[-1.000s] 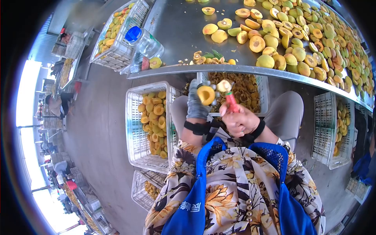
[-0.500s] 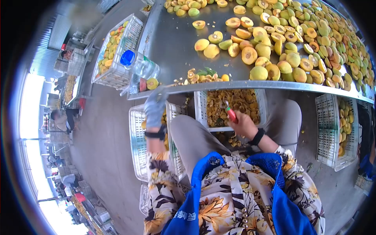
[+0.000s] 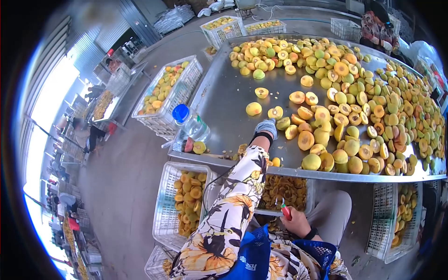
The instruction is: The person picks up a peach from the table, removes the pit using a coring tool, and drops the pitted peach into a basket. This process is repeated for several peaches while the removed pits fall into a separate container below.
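My left hand, in a pale glove, reaches over the metal table and touches or nearly touches a halved yellow fruit; its fingers are mostly hidden. Many halved fruits lie to its right. Below the table edge, my right hand grips a red-handled tool with a curved metal tip. Behind that tip is a crate of fruit scraps, partly covered by my left sleeve.
A clear bottle with a blue cap stands at the table's left corner. White crates of fruit stand at left, below and at right. A person is at the far right corner; others are at far left.
My left hand has moved from beside the table's front left edge forward and right over the tabletop. The view has tilted up, showing more of the table. My right hand still holds the tool.
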